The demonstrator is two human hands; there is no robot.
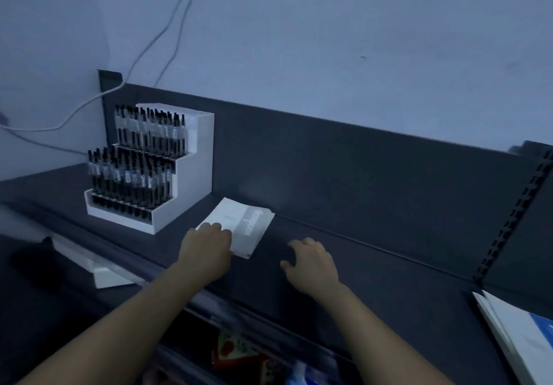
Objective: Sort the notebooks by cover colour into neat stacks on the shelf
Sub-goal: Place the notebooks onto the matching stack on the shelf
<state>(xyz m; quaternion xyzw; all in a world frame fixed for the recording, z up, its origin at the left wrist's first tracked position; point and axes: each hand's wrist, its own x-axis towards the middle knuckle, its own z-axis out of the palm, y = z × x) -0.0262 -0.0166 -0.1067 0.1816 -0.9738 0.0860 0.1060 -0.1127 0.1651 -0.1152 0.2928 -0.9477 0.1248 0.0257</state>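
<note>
Standing beside the notebooks (249, 225), a white tiered rack (198, 157) holds black pens (131, 176).

Right of the white pen stand (191, 172), I have an open run of bare shelf (389, 289) reaching to slanted notebooks (517, 336) at the far right. Just beside the stand's right foot, a white notebook stack (244, 224) blocks passage. Behind the stand rises a dark back panel (359, 175).

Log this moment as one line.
left hand: on white notebook stack | right hand: open, holds nothing | pen display: left of stack
</note>
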